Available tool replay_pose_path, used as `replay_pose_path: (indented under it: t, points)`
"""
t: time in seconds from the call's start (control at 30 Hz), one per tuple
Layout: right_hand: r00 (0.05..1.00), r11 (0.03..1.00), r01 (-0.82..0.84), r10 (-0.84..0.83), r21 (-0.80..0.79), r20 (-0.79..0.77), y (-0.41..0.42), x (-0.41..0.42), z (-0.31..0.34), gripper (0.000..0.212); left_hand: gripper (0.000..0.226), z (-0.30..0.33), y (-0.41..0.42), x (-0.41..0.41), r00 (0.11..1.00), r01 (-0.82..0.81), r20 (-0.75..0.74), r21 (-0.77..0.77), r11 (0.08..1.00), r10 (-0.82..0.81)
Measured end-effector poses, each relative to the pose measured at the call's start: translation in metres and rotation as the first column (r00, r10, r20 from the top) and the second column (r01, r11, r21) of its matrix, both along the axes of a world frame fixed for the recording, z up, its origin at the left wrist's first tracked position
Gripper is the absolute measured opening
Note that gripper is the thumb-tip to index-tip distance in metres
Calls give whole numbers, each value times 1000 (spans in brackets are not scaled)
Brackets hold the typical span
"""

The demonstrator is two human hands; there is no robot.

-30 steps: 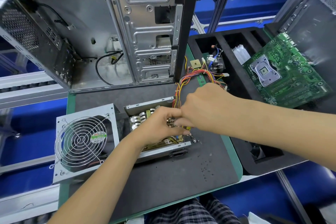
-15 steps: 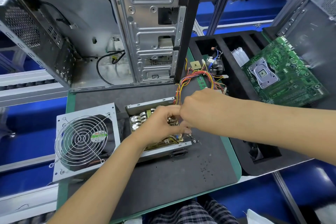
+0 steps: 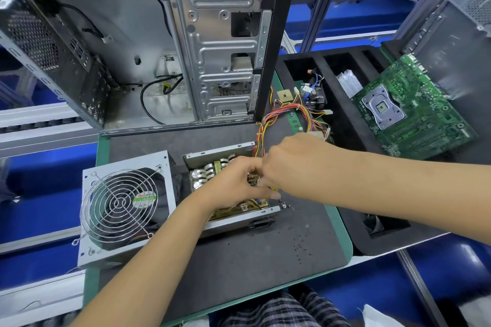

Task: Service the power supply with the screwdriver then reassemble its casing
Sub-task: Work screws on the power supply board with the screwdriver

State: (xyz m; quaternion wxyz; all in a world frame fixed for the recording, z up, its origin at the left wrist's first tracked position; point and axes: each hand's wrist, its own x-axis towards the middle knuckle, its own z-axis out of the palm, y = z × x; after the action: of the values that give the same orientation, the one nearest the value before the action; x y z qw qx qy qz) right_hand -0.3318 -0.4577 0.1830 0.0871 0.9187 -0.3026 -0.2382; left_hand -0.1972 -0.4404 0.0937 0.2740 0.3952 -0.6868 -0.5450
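Note:
The open power supply base [image 3: 239, 221] lies on the dark mat with its circuit board [image 3: 239, 208] and capacitors showing. Its cover with the fan grille [image 3: 119, 204] sits to the left. My left hand [image 3: 231, 186] reaches into the base, fingers curled over the right part of the board. My right hand [image 3: 289, 164] meets it from the right with its fingers curled downward; a sliver of something yellow shows beneath it, and its fingertips are hidden. A coloured wire bundle [image 3: 281, 114] runs from the base toward the back. No screwdriver is plainly visible.
Two loose screws [image 3: 284, 205] lie just right of the base. An open computer case [image 3: 212, 56] stands behind the mat. A black foam tray [image 3: 353, 130] at right holds a green motherboard [image 3: 414, 111] and small parts. Small dark specks dot the mat [image 3: 252, 260].
Both hands have stayed together over the right end of the board, shifting only slightly. The power supply and cover have not moved.

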Motion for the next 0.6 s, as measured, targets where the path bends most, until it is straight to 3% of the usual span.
replay_pose_path:
  t: [0.1, 0.27, 0.37, 0.47, 0.6]
  points:
    - [998, 995, -6, 11, -98, 58, -2, -3, -1, 48, 21, 0, -2, 3, 1000, -9, 0, -21, 1000, 9]
    - [997, 1000, 19, -19, 0, 76, 0, -10, 8, 18, 12, -2, -2, 5, 999, 2, 41, -27, 1000, -1]
    - [999, 996, 6, -9, 94, 36, -6, -17, 8, 36, 28, 0, -4, 3, 999, 27, 39, -29, 999, -26]
    - [1000, 1000, -5, 5, 20, 0, -7, -13, 8, 11, 37, 4, -4, 0, 1000, 5, -23, 7, 1000, -5]
    - [999, 996, 41, -40, -85, 17, -7, -8, 2, 40, 32, 2, -5, -7, 991, -82, -102, 72, 994, 90]
